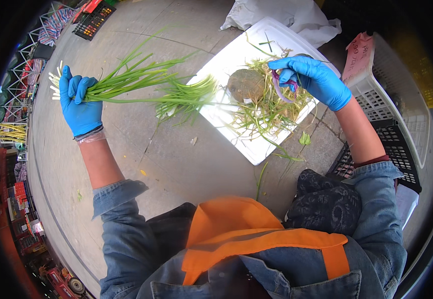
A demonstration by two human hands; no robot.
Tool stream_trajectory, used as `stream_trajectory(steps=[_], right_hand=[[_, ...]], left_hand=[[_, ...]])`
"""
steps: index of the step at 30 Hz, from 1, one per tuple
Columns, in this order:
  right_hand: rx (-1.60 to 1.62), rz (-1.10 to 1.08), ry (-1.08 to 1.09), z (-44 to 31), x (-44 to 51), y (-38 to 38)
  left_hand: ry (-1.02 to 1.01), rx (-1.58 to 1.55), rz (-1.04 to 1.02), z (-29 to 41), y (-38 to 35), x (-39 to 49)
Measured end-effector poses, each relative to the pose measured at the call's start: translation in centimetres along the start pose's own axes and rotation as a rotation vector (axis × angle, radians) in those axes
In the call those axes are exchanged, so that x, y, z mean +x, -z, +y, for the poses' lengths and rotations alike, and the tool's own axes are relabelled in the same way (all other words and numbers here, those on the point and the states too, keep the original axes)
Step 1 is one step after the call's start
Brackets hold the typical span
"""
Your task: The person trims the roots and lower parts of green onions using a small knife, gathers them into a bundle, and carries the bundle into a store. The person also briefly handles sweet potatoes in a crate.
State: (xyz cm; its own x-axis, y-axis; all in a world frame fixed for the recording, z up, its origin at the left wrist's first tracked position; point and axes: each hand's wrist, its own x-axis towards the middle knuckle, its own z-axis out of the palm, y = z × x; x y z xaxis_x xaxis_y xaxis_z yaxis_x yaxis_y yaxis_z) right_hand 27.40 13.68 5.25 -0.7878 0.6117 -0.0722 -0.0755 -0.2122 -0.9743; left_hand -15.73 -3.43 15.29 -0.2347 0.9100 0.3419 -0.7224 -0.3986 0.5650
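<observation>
My left hand (80, 99), in a blue glove, grips a bunch of scallions (126, 82) near the white root ends. Their green leaves stretch right, towards the white foam board (254, 149). Over the board's left edge lies a second clump of green leaves (190, 93); whether it joins the held bunch I cannot tell. My right hand (310, 76), also gloved, pinches a purple band (281, 89) above the board. Beneath it spreads a heap of yellowed trimmings (265, 119). A round brown object (245, 85) rests against that heap, its kind unclear.
A white plastic crate (400, 89) with a pink handwritten sign stands at right, near a black crate (396, 149). A white sack (280, 15) lies beyond the board. At far left are a black crate (93, 20) and market goods. Leaf scraps dot the concrete floor (179, 160).
</observation>
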Motion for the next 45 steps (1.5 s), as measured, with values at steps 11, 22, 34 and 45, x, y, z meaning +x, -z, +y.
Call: stream_trajectory(steps=[11, 22, 34, 45], right_hand=[[-0.336, -0.250, -0.180, 3.6, -2.7, -8.2], [0.162, -0.170, -0.114, 3.7, -2.6, -3.7], [-2.114, 0.026, 0.173, 15.2, 12.0, 16.6], [-0.799, 0.494, -0.094, 2.1, 3.0, 9.6]], left_hand=[[0.416, -0.021, -0.085, -10.9, -3.9, -3.7], [0.331, -0.117, 0.013, -6.5, -2.4, -2.4], [0.263, 0.140, 0.139, -6.8, 0.0, -4.8], [0.444, 0.426, 0.394, -12.1, 0.0, -6.4]])
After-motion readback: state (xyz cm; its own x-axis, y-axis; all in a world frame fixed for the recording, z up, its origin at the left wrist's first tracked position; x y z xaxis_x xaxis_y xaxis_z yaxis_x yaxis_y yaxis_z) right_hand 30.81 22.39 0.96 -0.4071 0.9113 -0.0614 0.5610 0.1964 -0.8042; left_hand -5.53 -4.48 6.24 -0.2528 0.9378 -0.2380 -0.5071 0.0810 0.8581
